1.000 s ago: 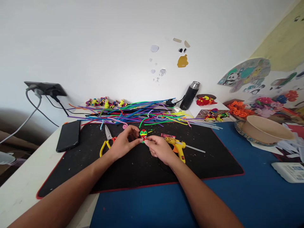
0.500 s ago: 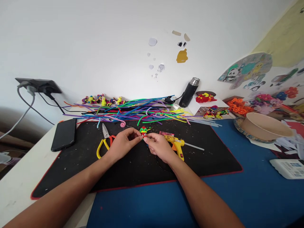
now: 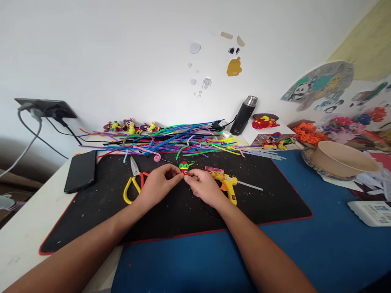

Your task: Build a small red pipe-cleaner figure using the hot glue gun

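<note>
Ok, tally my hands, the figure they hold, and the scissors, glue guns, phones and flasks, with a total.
Left hand and right hand: 2
Held figure: 1
Scissors: 1
Glue gun: 1
Phone: 1
Flask: 1
Total: 7

Soft, diffuse light reaches my table (image 3: 324, 252), though I can't see its source. The white wall (image 3: 128, 61) is brightest around its middle and greyer toward the upper corners. My left hand (image 3: 158, 183) and right hand (image 3: 204, 187) are evenly lit, while both my forearms darken toward the bottom. The black mat (image 3: 174, 215) hides most shadows; past the table's left edge it's dim. A small glint marks the flask (image 3: 243, 118). Wide-angle stretching pulls the bowl (image 3: 345, 158) sideways, and fine detail there looks soft.
</note>
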Demonstrator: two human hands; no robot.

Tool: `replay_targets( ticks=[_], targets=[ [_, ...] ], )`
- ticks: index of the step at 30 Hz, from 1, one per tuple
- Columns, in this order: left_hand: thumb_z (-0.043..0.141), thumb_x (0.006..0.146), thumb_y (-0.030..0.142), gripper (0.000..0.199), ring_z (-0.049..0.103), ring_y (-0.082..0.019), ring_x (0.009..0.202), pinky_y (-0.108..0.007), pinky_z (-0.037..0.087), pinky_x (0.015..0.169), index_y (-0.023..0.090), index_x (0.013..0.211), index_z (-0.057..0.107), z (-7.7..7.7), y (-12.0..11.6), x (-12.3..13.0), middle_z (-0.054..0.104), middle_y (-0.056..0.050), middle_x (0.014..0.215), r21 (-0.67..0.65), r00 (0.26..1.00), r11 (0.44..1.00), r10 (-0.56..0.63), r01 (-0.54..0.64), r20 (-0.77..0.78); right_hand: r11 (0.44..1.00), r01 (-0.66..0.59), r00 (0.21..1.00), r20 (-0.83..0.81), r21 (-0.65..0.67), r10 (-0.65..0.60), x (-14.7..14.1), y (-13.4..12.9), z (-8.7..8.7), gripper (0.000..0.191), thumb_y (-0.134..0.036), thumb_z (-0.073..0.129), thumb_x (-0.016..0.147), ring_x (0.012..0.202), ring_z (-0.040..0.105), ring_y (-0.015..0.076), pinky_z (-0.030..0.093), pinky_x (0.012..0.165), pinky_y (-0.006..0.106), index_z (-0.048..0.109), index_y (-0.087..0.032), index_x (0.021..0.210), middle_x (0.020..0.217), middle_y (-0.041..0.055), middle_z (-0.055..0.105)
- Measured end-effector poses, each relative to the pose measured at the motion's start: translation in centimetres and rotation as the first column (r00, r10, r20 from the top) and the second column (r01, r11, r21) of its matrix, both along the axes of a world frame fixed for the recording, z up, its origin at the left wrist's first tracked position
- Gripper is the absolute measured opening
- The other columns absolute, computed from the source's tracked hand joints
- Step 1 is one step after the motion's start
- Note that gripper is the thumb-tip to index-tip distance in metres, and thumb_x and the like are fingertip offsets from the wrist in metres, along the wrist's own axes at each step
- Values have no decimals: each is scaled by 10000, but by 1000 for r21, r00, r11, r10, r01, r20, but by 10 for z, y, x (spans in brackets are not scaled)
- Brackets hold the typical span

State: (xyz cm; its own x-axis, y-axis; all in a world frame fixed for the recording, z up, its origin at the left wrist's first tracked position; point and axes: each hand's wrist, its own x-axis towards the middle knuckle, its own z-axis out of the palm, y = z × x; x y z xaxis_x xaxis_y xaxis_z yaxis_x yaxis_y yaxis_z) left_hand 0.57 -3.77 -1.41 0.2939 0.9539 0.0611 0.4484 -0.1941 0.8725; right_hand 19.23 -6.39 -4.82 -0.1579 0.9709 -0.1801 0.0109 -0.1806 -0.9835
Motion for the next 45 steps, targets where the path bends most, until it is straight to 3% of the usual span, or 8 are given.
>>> replay_targets(
  ticks=[12,23,31,45],
  targets=[
    [758,836,557,362,675,-198,724,-302,541,683,197,854,730,-3,1,0,748,-28,802,-60,997,998,-22,27,80,1000,-9,1000,5,-11,9,1,0,2,360,-529,780,864,441,375,87,232,433,235,660,-205,964,563,-95,444],
    [729,863,537,338,662,-191,724,-292,543,688,202,827,715,5,-1,-1,730,-23,787,-51,992,995,-76,82,96,999,-14,998,-69,-30,12,0,-1,8,350,-498,807,836,434,324,72,204,430,247,642,-202,922,567,-111,407],
    [723,872,484,271,612,-170,691,-274,479,640,218,914,697,-1,-4,0,667,8,762,63,999,998,-7,4,51,999,-8,995,-98,-31,5,-1,-2,9,308,-460,784,863,427,309,66,201,424,249,645,-196,939,573,-119,391],
    [634,961,371,190,623,-175,694,-284,445,677,224,1023,738,-6,-7,-2,679,9,775,281,987,958,-14,60,-162,1000,-9,999,-33,-17,9,0,-1,4,290,-458,773,884,446,358,80,228,437,241,672,-193,945,579,-96,433]
  ],
)
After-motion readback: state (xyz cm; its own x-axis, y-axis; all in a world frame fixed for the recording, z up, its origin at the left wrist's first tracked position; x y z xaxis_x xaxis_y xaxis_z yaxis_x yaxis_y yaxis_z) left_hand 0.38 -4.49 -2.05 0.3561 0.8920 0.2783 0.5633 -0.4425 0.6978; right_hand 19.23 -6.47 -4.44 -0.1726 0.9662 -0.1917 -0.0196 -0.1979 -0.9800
